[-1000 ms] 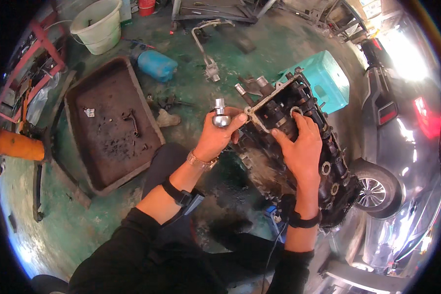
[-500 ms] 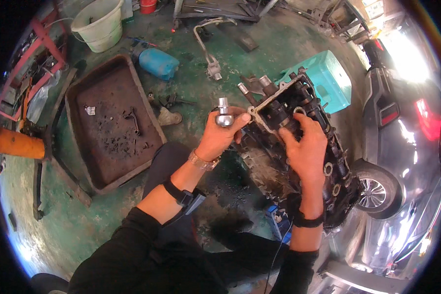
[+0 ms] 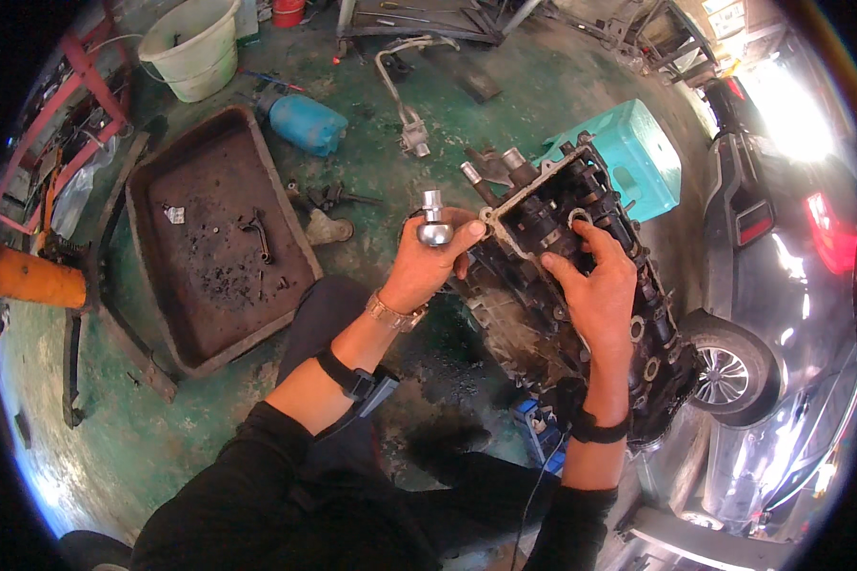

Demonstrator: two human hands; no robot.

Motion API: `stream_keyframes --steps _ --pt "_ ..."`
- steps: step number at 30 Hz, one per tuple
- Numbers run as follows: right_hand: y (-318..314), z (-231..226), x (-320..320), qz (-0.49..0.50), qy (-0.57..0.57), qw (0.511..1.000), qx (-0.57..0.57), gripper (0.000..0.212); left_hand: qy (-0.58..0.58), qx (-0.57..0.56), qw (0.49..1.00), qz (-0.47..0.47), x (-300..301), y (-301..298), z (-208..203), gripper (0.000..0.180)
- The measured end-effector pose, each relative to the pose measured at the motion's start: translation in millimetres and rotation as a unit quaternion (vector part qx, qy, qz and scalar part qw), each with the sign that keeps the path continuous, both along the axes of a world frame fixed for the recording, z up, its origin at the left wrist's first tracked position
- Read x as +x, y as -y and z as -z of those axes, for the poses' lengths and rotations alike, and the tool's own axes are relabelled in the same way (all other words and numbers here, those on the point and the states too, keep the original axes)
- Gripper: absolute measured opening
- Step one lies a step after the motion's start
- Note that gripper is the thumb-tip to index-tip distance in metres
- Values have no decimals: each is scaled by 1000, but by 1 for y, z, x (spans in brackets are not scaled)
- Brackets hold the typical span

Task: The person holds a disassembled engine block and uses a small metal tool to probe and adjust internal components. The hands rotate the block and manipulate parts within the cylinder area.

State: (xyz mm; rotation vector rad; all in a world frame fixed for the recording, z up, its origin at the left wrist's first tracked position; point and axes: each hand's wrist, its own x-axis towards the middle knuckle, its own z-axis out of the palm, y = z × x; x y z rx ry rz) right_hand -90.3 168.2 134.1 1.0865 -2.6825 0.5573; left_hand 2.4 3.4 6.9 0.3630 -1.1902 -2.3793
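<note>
The left hand [image 3: 419, 265] grips a round-headed silver metal socket tool [image 3: 435, 234], thumb at the edge of the dark, oily metal engine assembly [image 3: 533, 285], near a turquoise plastic stool [image 3: 652, 157]. The right hand [image 3: 602, 290] reaches into the assembly's open top; from here I cannot tell whether that grip holds a part. Apparent step: handling inside the assembly. Next move likely calls for steady fingers.

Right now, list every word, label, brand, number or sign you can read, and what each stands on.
No text is readable.
White scrap in the tray: any print is too small.
Wall sheets, top right: too blurred.
Tool in the left hand: nothing readable.
Engine: nothing readable.
</note>
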Motion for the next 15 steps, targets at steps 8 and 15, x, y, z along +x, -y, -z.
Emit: stream_keyframes --steps 8,15 --pt "-2 -3 -1 -12 12 1000 -4 50 18 -12 1000 5 2 1 -4 31" --pt "0 -15 -5 25 118 992 -27 50 4 -11 1000 7 2 1 -4 30"
